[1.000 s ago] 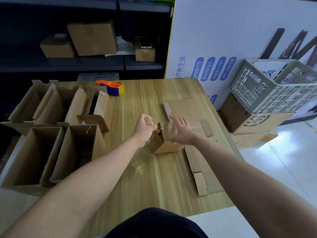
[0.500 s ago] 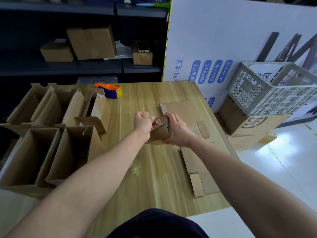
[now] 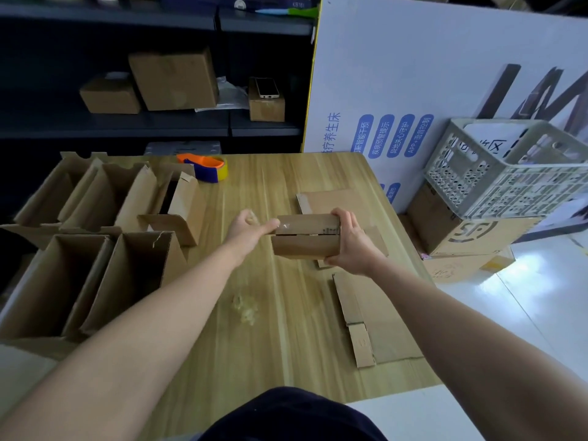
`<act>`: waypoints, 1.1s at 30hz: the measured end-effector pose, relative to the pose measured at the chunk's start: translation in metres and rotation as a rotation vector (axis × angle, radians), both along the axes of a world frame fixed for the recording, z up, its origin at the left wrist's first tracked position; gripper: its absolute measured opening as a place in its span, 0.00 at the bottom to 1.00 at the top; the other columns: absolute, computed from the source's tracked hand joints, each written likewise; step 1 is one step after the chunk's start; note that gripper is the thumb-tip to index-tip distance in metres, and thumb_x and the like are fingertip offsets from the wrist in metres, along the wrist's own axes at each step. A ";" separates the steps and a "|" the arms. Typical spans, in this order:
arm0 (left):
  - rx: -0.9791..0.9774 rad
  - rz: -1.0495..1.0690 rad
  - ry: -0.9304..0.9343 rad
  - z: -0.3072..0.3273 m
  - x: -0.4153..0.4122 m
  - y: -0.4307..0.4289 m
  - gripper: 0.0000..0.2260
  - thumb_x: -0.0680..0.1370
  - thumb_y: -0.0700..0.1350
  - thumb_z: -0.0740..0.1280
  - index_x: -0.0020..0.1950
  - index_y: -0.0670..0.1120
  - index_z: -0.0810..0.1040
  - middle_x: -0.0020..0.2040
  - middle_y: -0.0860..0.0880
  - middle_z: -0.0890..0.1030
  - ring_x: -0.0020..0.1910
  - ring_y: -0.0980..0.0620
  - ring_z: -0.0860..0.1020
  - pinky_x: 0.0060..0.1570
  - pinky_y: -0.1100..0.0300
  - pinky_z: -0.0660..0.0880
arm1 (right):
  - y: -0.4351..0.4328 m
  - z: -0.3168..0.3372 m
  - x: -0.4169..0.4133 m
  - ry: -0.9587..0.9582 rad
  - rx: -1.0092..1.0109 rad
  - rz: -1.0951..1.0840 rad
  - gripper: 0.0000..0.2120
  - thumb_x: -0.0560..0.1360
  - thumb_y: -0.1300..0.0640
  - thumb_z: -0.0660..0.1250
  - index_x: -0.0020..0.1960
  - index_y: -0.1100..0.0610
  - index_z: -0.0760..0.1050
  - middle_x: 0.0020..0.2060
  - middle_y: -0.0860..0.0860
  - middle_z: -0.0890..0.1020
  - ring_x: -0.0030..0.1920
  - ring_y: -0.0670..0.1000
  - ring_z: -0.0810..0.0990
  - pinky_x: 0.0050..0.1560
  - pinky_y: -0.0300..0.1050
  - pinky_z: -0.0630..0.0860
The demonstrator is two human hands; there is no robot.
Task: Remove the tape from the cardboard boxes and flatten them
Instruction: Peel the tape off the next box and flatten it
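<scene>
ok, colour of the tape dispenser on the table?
The tape dispenser is orange and blue; head view.

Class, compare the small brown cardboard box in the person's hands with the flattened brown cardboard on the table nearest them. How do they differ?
The small brown cardboard box is closed and three-dimensional; the flattened brown cardboard lies as a sheet. The right hand grips the box while the left hand pinches clear tape at its edge; the flattened cardboard rests untouched on the wooden table. Both are brown card.

Bare forearms (image 3: 143, 329) run to the left hand (image 3: 246, 232) and right hand (image 3: 353, 246); the garment (image 3: 286, 415) below is dark navy
</scene>
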State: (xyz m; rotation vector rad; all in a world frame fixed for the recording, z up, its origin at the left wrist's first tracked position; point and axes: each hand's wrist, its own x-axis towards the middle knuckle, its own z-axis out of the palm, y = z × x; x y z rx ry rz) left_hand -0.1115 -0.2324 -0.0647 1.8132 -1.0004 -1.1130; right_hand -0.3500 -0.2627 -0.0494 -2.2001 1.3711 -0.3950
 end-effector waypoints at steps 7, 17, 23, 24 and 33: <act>-0.085 -0.018 -0.315 -0.006 -0.017 0.000 0.29 0.69 0.52 0.76 0.63 0.45 0.68 0.56 0.48 0.74 0.50 0.50 0.73 0.43 0.60 0.69 | 0.003 -0.005 0.010 0.036 -0.031 0.092 0.46 0.63 0.59 0.78 0.71 0.52 0.53 0.65 0.50 0.62 0.54 0.48 0.70 0.49 0.38 0.70; -0.105 0.232 -0.254 -0.012 0.015 0.018 0.05 0.75 0.35 0.66 0.43 0.45 0.76 0.44 0.48 0.78 0.49 0.46 0.78 0.45 0.59 0.72 | -0.003 -0.013 0.000 0.007 -0.009 0.003 0.47 0.61 0.59 0.79 0.71 0.52 0.53 0.62 0.48 0.62 0.56 0.50 0.68 0.52 0.42 0.72; 0.068 0.243 -0.408 -0.039 0.036 0.044 0.06 0.73 0.41 0.72 0.50 0.42 0.81 0.63 0.44 0.64 0.61 0.44 0.70 0.66 0.55 0.67 | -0.010 -0.017 -0.015 0.043 -0.056 -0.144 0.47 0.62 0.59 0.77 0.71 0.49 0.52 0.65 0.50 0.62 0.61 0.53 0.67 0.60 0.52 0.74; 0.113 0.190 -0.466 -0.045 0.033 0.048 0.09 0.74 0.43 0.72 0.52 0.43 0.81 0.65 0.44 0.63 0.63 0.43 0.67 0.68 0.52 0.65 | -0.010 -0.018 -0.013 0.038 -0.068 -0.142 0.46 0.62 0.59 0.77 0.70 0.49 0.52 0.64 0.50 0.62 0.61 0.53 0.68 0.60 0.52 0.74; 0.204 -0.118 -0.390 -0.093 -0.009 0.093 0.24 0.76 0.38 0.68 0.71 0.44 0.68 0.67 0.43 0.68 0.66 0.45 0.70 0.63 0.62 0.63 | -0.007 -0.025 0.004 0.038 -0.096 -0.039 0.48 0.61 0.57 0.79 0.71 0.50 0.53 0.64 0.50 0.63 0.61 0.51 0.67 0.60 0.48 0.71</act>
